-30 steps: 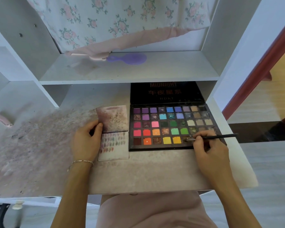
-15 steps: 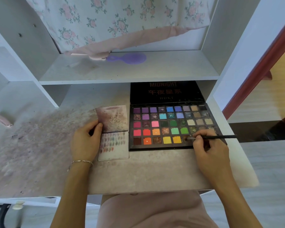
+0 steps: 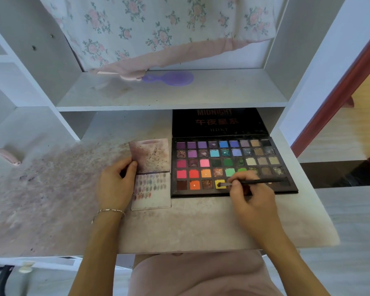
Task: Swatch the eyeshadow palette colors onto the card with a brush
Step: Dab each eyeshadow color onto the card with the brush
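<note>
I see the eyeshadow palette (image 3: 233,165) lying open and flat, black lid (image 3: 219,121) propped at 12 o'clock, bright pans in rows. The thin black brush (image 3: 252,182) lies across its bottom row, tip in the yellow pan (image 3: 220,184). The card (image 3: 151,174), at the palette's 9 o'clock, carries small swatches on its lower half.

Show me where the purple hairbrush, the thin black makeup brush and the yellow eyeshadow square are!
Purple plastic hairbrush (image 3: 173,78), head view: its round head.
Thin black makeup brush (image 3: 259,181), head view: mid-handle.
Yellow eyeshadow square (image 3: 217,181), head view: its upper left corner.
</note>
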`<move>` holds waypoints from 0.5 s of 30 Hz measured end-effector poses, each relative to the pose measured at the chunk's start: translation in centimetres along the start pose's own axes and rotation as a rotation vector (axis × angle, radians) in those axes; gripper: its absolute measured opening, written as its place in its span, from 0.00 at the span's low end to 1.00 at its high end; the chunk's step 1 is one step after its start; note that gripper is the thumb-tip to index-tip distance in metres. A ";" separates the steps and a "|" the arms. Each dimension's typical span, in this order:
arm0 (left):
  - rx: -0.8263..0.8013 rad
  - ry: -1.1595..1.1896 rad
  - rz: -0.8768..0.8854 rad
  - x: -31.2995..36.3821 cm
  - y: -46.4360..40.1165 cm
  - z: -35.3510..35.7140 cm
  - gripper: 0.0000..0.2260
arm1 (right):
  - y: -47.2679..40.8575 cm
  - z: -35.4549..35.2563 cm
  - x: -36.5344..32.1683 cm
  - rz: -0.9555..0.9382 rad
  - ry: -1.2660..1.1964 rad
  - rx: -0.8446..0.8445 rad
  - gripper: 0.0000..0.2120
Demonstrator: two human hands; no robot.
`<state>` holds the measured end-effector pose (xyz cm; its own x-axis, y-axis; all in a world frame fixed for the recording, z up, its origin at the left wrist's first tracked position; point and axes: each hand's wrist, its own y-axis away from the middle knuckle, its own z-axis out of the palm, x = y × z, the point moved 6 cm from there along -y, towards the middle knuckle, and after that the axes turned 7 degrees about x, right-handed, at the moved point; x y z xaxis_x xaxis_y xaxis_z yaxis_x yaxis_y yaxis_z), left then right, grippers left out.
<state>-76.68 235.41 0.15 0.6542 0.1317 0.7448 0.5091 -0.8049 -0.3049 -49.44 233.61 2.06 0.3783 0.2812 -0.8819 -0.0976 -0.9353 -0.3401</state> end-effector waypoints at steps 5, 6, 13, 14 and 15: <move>-0.011 0.008 -0.008 0.2 0.1 -0.1 0.09 | 0.7 4.0 -1.6 -0.045 -0.056 -0.132 0.09; -0.012 0.008 -0.006 0.2 0.1 -0.1 0.09 | 0.8 4.9 -1.8 -0.040 -0.066 -0.166 0.09; 0.016 0.009 -0.009 0.3 0.1 -0.3 0.09 | 1.0 8.7 -2.6 -0.051 -0.028 -0.291 0.14; 0.018 0.004 -0.004 0.4 0.1 -0.3 0.09 | 0.9 9.0 -2.6 -0.059 -0.010 -0.298 0.13; 0.019 0.001 0.000 0.4 0.1 -0.2 0.08 | 0.8 9.3 -2.7 -0.064 0.009 -0.306 0.12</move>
<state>-76.53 235.25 0.56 0.6534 0.1309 0.7456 0.5198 -0.7936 -0.3162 -59.09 234.12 1.14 0.3828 0.3415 -0.8584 0.2082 -0.9372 -0.2799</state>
